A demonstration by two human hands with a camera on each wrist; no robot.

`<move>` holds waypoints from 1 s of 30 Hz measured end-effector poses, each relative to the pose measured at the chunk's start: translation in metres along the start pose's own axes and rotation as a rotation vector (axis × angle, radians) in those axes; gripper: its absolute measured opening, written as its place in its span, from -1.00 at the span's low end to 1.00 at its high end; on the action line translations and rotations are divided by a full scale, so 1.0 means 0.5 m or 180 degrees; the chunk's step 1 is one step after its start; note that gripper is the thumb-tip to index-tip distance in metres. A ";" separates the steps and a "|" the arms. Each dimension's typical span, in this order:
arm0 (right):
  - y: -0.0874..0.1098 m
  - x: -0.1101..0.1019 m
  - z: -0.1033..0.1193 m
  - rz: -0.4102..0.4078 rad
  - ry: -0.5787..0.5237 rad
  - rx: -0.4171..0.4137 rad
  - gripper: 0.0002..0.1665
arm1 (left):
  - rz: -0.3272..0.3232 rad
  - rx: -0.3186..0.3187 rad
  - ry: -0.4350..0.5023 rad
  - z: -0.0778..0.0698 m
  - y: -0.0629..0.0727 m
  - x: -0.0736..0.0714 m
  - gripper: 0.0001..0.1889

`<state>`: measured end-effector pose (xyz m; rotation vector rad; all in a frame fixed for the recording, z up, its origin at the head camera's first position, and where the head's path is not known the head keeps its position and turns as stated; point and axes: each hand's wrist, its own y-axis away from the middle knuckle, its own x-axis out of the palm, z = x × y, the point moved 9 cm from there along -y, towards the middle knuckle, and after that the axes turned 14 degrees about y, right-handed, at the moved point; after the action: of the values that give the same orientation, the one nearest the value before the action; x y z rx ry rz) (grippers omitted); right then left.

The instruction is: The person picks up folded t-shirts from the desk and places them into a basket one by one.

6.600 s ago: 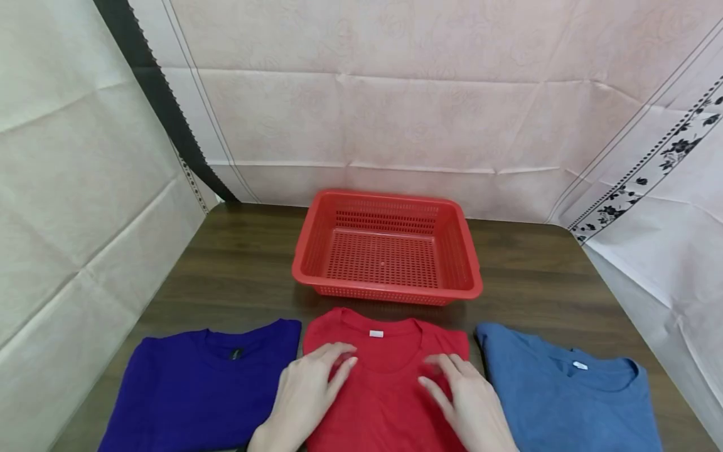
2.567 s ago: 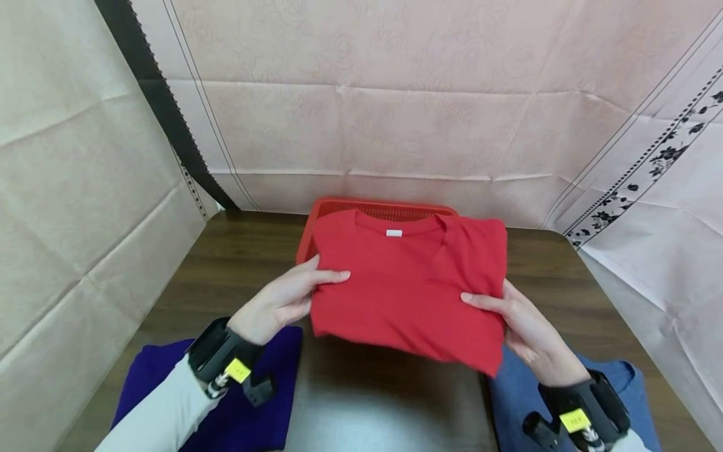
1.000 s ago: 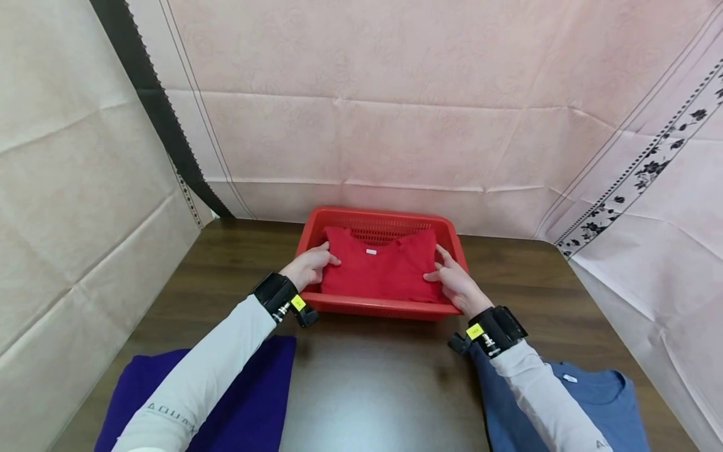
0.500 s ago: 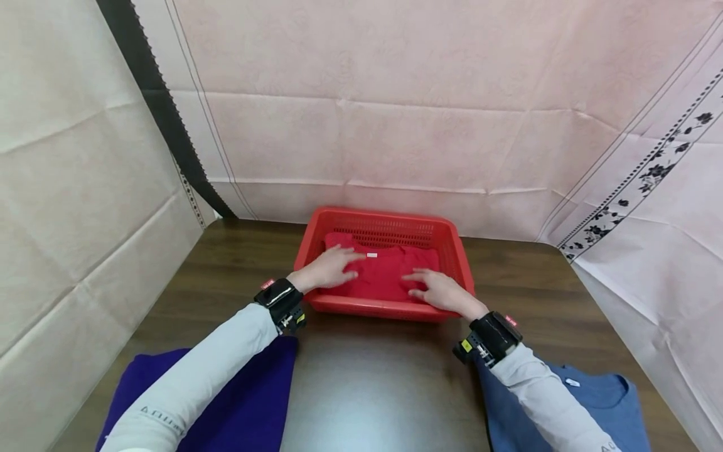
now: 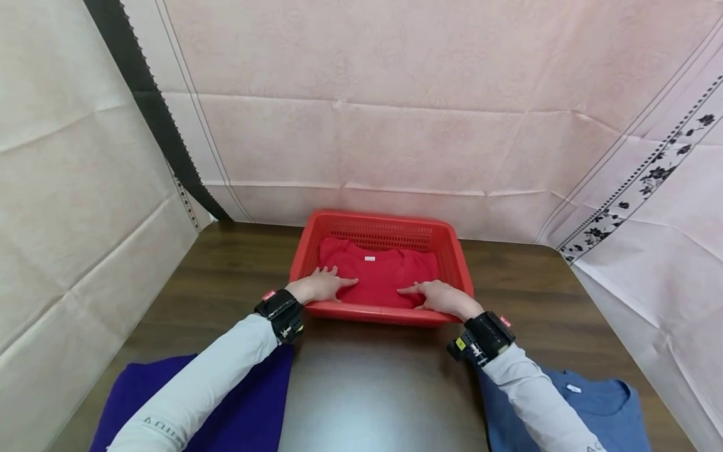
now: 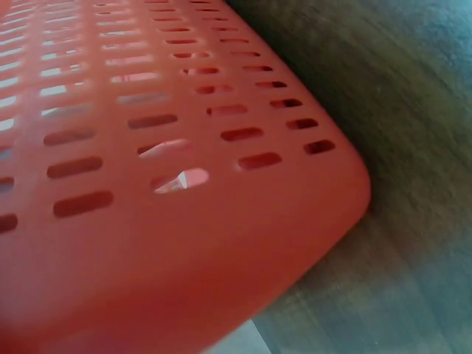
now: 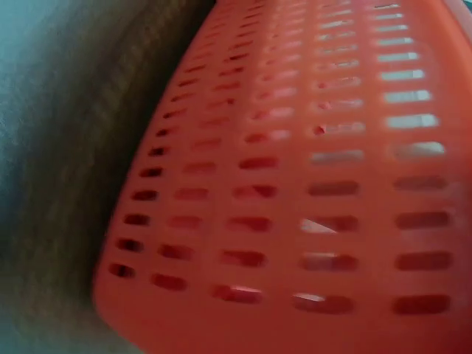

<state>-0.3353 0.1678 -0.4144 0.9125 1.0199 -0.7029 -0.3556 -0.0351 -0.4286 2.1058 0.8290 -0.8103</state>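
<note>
A folded red T-shirt with a white neck label lies flat inside the red plastic basket. My left hand reaches over the basket's front left corner, fingers spread and thumb extended onto the shirt. From the front right, my right hand rests at the shirt's near right part, its index finger stretched inward. Neither hand grips the fabric. Both wrist views are filled by the slotted basket wall, and the fingers are largely hidden behind it.
A folded purple-blue T-shirt lies at the left front of the wooden table, partly under the left sleeve. At the right front is a folded blue T-shirt. Pale cloth walls enclose the back and sides.
Both hands lifted the red T-shirt off the table between the other shirts and lowered it into the basket. They let go of its sides, and the fingers moved onto its near part.
</note>
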 end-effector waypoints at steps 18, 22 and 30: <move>0.073 -0.100 0.106 -0.2881 0.0124 -0.0044 -0.91 | -0.2396 0.0846 -0.0144 -0.048 0.071 -0.120 -0.80; 0.112 -0.073 0.231 -0.3215 0.0130 -0.0769 -0.73 | -0.2938 0.1032 -0.0369 -0.071 0.176 -0.113 -0.85; 0.072 0.038 0.393 -0.2437 0.0871 -0.1117 -0.57 | -0.3525 0.1151 -0.0289 -0.007 0.361 -0.027 -0.85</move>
<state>-0.2196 0.0088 -0.3751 0.2900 1.7077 -0.9991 -0.2268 -0.1327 -0.3465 1.7518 1.9544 -1.6872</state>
